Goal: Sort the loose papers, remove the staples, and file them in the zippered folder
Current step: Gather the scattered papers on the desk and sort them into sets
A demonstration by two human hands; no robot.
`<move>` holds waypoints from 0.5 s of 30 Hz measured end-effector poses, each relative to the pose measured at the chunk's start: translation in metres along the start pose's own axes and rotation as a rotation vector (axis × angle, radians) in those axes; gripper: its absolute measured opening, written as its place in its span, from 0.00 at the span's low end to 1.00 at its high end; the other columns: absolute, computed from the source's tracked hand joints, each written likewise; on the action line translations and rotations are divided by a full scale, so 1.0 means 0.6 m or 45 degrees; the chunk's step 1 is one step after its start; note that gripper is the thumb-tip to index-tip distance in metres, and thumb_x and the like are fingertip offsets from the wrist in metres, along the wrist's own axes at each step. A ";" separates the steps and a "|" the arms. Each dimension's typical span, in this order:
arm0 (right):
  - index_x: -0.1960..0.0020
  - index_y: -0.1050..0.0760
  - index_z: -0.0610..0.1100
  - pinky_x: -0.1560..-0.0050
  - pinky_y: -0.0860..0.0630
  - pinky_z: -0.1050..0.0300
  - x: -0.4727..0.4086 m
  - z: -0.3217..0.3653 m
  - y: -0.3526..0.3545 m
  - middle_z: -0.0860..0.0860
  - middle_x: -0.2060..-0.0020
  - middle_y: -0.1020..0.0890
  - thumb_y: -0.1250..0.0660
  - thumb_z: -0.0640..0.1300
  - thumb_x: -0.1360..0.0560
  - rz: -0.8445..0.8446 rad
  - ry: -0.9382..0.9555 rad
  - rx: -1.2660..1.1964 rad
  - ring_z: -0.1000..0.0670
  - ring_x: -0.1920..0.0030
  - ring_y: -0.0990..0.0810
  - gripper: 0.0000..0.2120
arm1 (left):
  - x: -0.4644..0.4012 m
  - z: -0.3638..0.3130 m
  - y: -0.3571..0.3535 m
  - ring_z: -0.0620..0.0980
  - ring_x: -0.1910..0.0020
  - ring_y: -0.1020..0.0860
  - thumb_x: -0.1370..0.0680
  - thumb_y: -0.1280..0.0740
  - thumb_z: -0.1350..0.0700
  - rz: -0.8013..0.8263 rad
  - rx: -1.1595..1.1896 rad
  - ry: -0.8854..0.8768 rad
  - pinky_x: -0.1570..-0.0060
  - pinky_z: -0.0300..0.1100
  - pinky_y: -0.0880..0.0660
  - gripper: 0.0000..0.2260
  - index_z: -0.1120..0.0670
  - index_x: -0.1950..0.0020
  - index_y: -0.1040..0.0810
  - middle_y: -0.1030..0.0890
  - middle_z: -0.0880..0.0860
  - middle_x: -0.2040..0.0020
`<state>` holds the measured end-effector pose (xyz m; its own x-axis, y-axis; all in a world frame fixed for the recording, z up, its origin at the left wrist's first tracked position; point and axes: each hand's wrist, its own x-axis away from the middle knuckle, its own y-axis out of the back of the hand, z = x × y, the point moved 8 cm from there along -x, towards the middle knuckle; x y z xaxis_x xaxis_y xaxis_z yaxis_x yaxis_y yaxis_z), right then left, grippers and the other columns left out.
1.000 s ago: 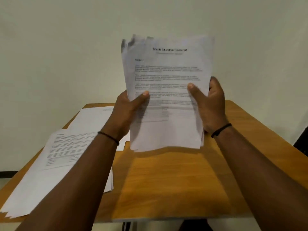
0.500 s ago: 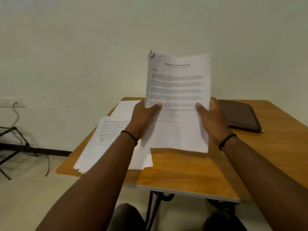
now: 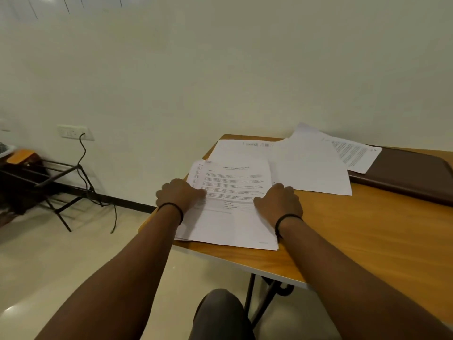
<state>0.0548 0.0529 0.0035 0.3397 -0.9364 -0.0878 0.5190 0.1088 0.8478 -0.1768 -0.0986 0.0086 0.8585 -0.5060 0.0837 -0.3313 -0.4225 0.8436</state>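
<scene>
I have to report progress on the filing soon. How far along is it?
Early. Done: some papers lie in a near pile. In hand: both hands, left and right, rest on it. Left: loose sheets remain beyond, and the brown folder lies closed. Staples can't be made out.

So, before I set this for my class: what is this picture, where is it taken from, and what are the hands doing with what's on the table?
There is no machine: a person wears one camera on the head, looking down at their own arms. The left hand and right hand rest on a stack of white printed papers lying flat on the wooden table. Whether the fingers grip its edges is unclear. More loose white sheets lie behind, partly covering a dark brown zippered folder at the table's far right.
</scene>
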 end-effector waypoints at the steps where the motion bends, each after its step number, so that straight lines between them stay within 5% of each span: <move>1: 0.39 0.27 0.42 0.52 0.23 0.53 -0.006 -0.004 -0.003 0.44 0.43 0.23 0.34 0.54 0.25 0.017 -0.013 -0.022 0.42 0.45 0.22 0.20 | -0.002 -0.008 -0.005 0.57 0.48 0.22 0.26 0.27 0.42 0.045 0.121 -0.025 0.46 0.50 0.24 0.22 0.57 0.44 0.25 0.20 0.57 0.46; 4: 0.49 0.23 0.44 0.65 0.25 0.58 -0.017 -0.011 -0.007 0.47 0.54 0.17 0.33 0.54 0.27 0.056 -0.023 -0.103 0.46 0.56 0.19 0.14 | -0.006 -0.015 -0.021 0.57 0.52 0.20 0.26 0.24 0.54 0.164 0.550 0.037 0.53 0.48 0.24 0.16 0.61 0.46 0.24 0.19 0.56 0.50; 9: 0.61 0.24 0.42 0.71 0.30 0.61 -0.026 -0.023 -0.008 0.49 0.65 0.19 0.30 0.49 0.28 0.125 -0.076 -0.270 0.49 0.67 0.22 0.11 | 0.014 -0.037 -0.053 0.59 0.50 0.17 0.25 0.27 0.64 0.476 0.946 0.025 0.42 0.53 0.22 0.07 0.57 0.48 0.18 0.15 0.57 0.48; 12: 0.56 0.26 0.43 0.69 0.31 0.61 -0.030 -0.034 -0.001 0.48 0.60 0.21 0.27 0.54 0.31 0.101 -0.131 -0.396 0.48 0.61 0.21 0.16 | 0.026 -0.072 -0.034 0.59 0.47 0.16 0.23 0.29 0.65 0.519 1.077 -0.182 0.42 0.54 0.22 0.11 0.54 0.42 0.19 0.15 0.56 0.46; 15: 0.48 0.29 0.44 0.65 0.31 0.61 -0.024 -0.036 0.023 0.52 0.58 0.25 0.25 0.56 0.29 0.057 -0.125 -0.906 0.54 0.60 0.24 0.22 | 0.057 -0.119 0.013 0.59 0.46 0.16 0.22 0.31 0.64 0.515 1.191 -0.429 0.46 0.52 0.20 0.11 0.56 0.40 0.21 0.15 0.56 0.45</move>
<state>0.0739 0.0753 0.0055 0.3176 -0.9481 0.0149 0.9031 0.3072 0.3000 -0.1220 -0.0654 0.0559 0.5132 -0.8583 -0.0055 -0.8577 -0.5130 0.0331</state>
